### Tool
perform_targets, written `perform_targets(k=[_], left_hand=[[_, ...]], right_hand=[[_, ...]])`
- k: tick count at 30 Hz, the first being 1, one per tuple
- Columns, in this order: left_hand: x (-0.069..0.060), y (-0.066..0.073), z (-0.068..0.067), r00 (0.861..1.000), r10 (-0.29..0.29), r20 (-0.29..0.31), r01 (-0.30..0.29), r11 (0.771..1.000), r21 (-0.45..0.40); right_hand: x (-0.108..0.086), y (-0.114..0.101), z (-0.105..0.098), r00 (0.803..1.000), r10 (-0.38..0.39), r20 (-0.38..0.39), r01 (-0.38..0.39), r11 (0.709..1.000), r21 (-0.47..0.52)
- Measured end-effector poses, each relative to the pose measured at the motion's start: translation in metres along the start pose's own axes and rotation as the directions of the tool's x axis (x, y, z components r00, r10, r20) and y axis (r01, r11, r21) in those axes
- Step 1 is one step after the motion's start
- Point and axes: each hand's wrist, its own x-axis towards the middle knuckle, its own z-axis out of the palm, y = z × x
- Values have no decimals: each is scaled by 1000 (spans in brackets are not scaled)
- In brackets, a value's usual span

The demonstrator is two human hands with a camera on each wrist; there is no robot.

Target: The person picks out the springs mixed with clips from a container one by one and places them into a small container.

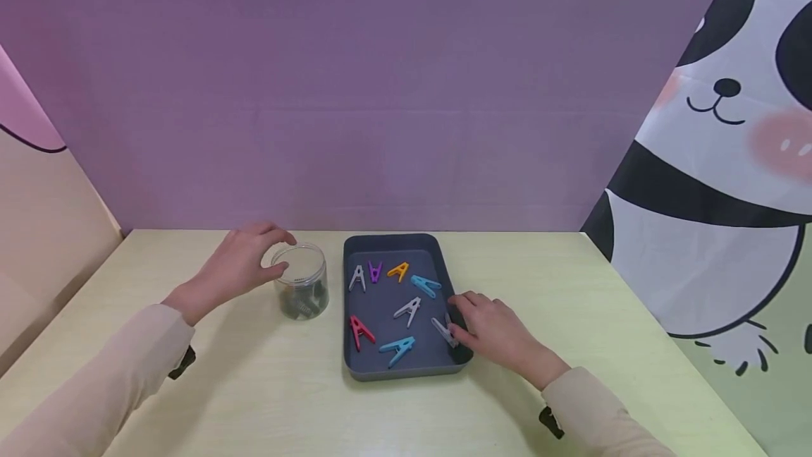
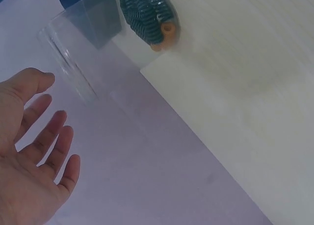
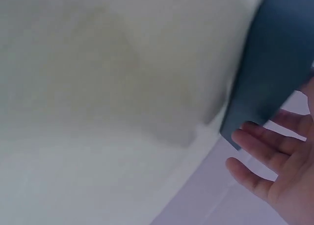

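Note:
My left hand (image 1: pixel 237 263) reaches over the rim of a clear round jar (image 1: pixel 304 305), thumb and fingers spread loosely. In the left wrist view a gap shows between those fingers and the jar wall (image 2: pixel 73 63); dark green ribbed contents (image 2: pixel 147 14) with orange bits lie at its bottom. At the right edge of a dark grey tray (image 1: pixel 380 374) is my right hand (image 1: pixel 501 333), its thumb and index finger beside a grey clothespin (image 1: pixel 442 331). Whether they touch it is unclear. The right wrist view shows loosely bent fingers by the tray wall (image 3: pixel 267 63).
Scattered in the tray are a red clothespin (image 1: pixel 357 327), a purple one (image 1: pixel 374 275), an orange one (image 1: pixel 400 270), and blue and grey ones. The jar stands on the pale table (image 1: pixel 254 400), left of the tray. A purple cloth (image 1: pixel 380 90) hangs behind the table.

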Motion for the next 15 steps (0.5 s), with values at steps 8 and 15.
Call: perform_targets(k=[8, 15], left_hand=[[-10, -11, -19, 1000, -25, 5, 24, 999, 20], [-22, -26, -44, 996, -87, 13, 87, 996, 32]], right_hand=[[0, 26, -20, 995, 60, -78, -56, 997, 53], [-3, 58, -40, 981, 150, -126, -138, 986, 98]])
